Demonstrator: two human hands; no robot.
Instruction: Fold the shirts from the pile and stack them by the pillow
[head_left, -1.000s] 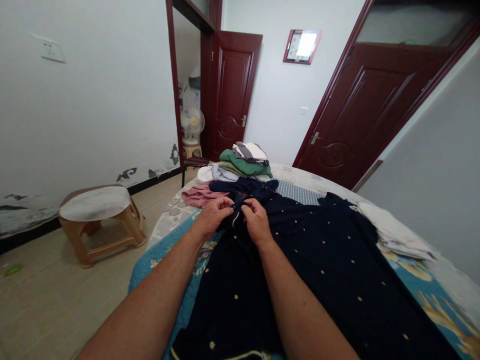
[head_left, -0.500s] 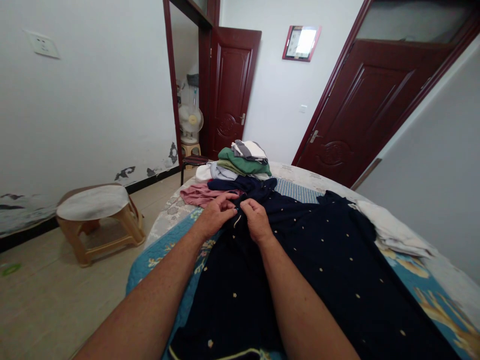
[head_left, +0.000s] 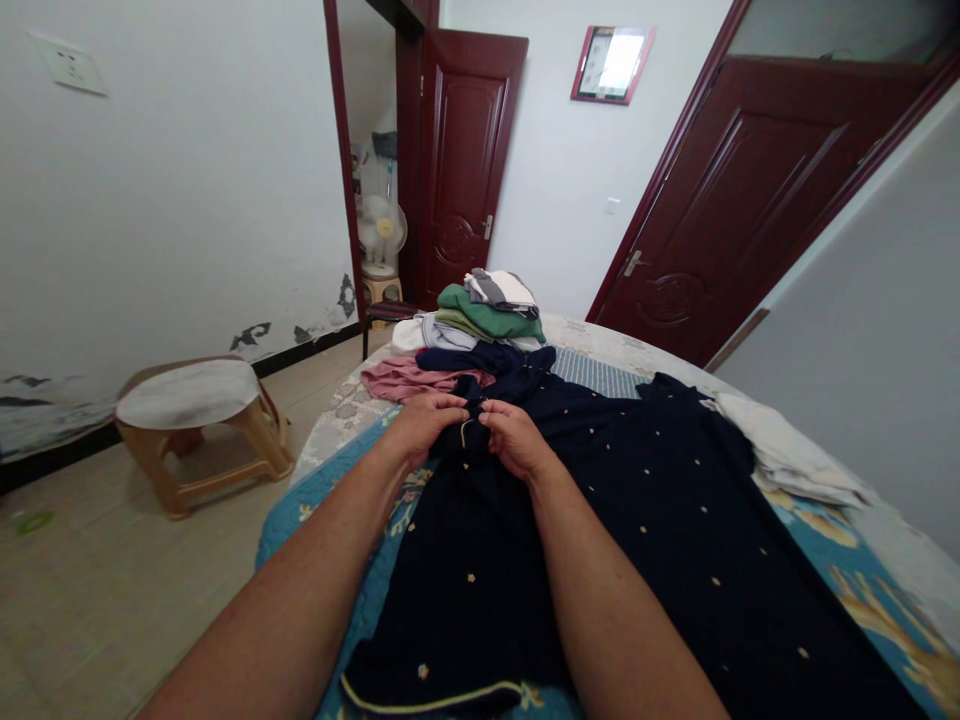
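A dark navy garment [head_left: 480,560] with small pale flowers and yellow piping lies spread over the bed. My left hand [head_left: 426,428] pinches its fabric near the upper edge, thumb and fingertips together. Just beside it, my right hand [head_left: 514,438] pinches the same cloth, fingertips almost touching the left ones. A short curve of yellow piping shows between and below the hands. Whatever small part of the garment sits between the fingertips is too small to make out. More of the spotted navy cloth [head_left: 675,510] stretches out to the right.
Beyond the hands are a pink cloth [head_left: 397,380] and a stack of folded clothes with a green one [head_left: 484,315]. White folded fabric [head_left: 787,450] lies at the right. A blue floral cover [head_left: 300,535] is underneath. A plastic stool [head_left: 199,430] stands on the floor at left.
My left index finger has come down toward the thumb, and my right fingers have straightened toward the left hand. The view has tipped slightly downward.
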